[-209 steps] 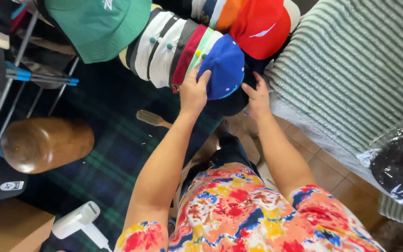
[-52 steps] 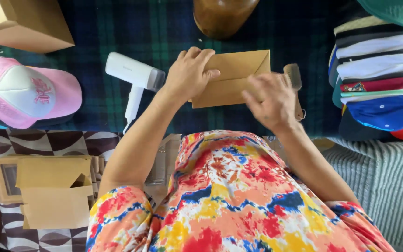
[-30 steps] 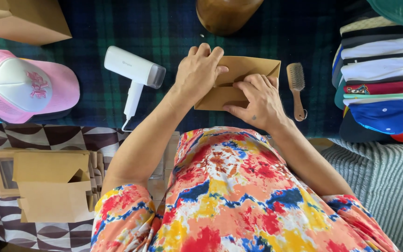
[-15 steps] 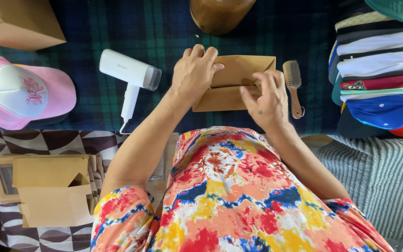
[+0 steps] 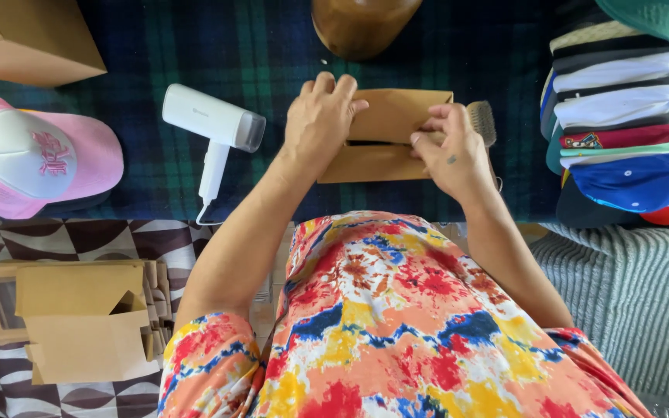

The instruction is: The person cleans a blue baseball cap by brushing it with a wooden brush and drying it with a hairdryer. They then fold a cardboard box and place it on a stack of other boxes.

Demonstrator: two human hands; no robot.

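Two hands on a flat brown cardboard box: left hand spread flat, right hand pinching its flap.

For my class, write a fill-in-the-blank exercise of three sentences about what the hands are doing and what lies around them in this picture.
1. The left hand and the right hand both rest on a flat brown ______ box.
2. The white handheld steamer lies to the ______ of the left hand.
3. The cap at the far left is white and ______.

Missing words: cardboard; left; pink
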